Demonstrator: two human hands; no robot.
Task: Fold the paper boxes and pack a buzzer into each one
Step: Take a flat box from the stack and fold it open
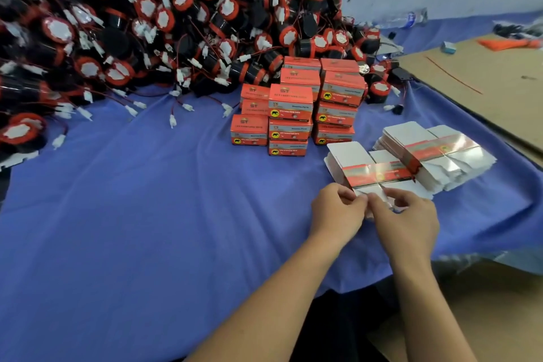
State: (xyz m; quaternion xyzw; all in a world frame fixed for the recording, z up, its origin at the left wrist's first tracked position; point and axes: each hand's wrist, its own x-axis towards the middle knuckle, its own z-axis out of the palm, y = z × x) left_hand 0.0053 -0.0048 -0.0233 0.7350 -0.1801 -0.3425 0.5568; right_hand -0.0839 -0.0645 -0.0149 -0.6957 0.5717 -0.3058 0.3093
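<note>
- left hand point(338, 210) and right hand point(408, 222) are both pinching the near white flap of a flat box point(379, 174), fingers curled, fingertips nearly meeting
- the flat box lies on the blue-covered worktop point(147, 200), right of centre, just in front of a pile of flat boxes point(435, 150)
- folded boxes point(293, 109), red and grey, are stacked mid-worktop
- a huge heap of black-and-red buzzers point(147, 23) sits behind them, wires spilling forward
</note>
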